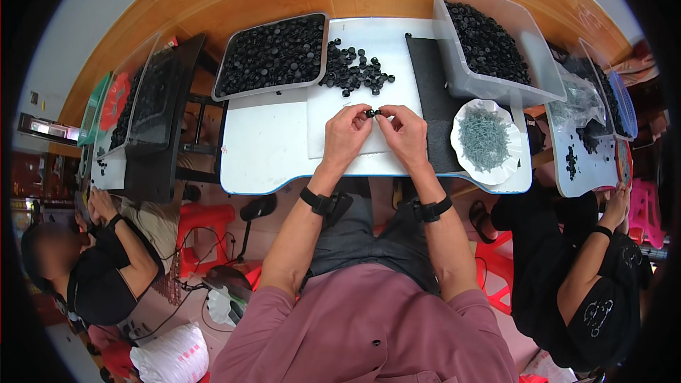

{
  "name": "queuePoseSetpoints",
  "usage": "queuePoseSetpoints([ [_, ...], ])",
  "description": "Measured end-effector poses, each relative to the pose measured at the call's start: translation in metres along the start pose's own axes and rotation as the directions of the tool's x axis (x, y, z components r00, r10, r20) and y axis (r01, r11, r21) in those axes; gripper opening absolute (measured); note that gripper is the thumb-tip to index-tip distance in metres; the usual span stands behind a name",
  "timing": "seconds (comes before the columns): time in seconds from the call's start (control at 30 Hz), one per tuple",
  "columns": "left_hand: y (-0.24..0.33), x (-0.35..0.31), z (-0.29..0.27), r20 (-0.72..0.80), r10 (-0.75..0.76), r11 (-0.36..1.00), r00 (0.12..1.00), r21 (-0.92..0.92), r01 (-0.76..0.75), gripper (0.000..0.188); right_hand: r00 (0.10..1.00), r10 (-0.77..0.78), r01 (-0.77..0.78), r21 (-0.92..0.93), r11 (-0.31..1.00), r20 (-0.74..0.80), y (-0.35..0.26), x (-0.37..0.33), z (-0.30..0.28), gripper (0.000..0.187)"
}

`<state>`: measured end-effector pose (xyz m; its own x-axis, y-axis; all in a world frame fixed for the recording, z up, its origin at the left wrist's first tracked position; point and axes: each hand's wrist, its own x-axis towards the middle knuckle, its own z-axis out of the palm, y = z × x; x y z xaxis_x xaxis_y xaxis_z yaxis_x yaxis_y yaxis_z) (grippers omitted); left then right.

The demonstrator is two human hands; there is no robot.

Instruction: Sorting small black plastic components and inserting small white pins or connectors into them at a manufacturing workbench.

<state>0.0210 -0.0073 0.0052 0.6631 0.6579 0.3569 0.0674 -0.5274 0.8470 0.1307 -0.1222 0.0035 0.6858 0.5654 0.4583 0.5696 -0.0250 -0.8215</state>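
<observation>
Item: small black round part point(373, 112) | Pose: raised just above the white board, pinched between my left hand point(345, 135) and my right hand point(404, 133) | State: gripped by the fingertips of both hands, mostly hidden by them; finer shape could not be told | Place: middle of the table, near the loose heap of like black parts point(355, 67).

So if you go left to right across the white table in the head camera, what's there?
Metal tray of black caps → loose pile of black caps → black mat → clear tub of black caps. The white dish of grey screws overlaps the tub's span, so it is left out.
</observation>
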Motion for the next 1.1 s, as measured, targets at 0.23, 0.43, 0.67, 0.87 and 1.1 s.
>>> queuePoseSetpoints([
  [0.23, 0.002, -0.001, -0.001, 0.029, -0.038, 0.999, 0.999, 0.025, 0.037, 0.026, 1.0, 0.014, -0.014, 0.001, 1.0, 0.014, 0.001, 0.0, 0.001, 0.019],
  [0.43, -0.003, -0.003, 0.0, 0.037, -0.071, 0.993, 0.997, -0.088, 0.074, 0.026, 0.999, 0.008, -0.009, 0.012, 1.0, 0.035, -0.002, 0.0, -0.001, 0.017],
  [0.67, -0.005, -0.002, -0.001, 0.059, -0.051, 0.982, 0.997, -0.181, 0.061, 0.026, 0.999, 0.017, -0.019, 0.05, 0.999, 0.046, -0.002, 0.001, -0.003, 0.018],
  [0.87, -0.007, -0.003, -0.001, 0.074, -0.057, 0.985, 0.996, -0.157, 0.068, 0.026, 0.993, 0.108, -0.111, 0.089, 0.99, 0.042, -0.005, 0.001, -0.003, 0.015],
  [1.1, -0.005, -0.002, -0.002, 0.073, -0.038, 0.987, 0.997, -0.155, 0.049, 0.024, 0.991, 0.1, -0.109, 0.099, 0.989, 0.084, -0.004, 0.0, -0.004, 0.015],
])
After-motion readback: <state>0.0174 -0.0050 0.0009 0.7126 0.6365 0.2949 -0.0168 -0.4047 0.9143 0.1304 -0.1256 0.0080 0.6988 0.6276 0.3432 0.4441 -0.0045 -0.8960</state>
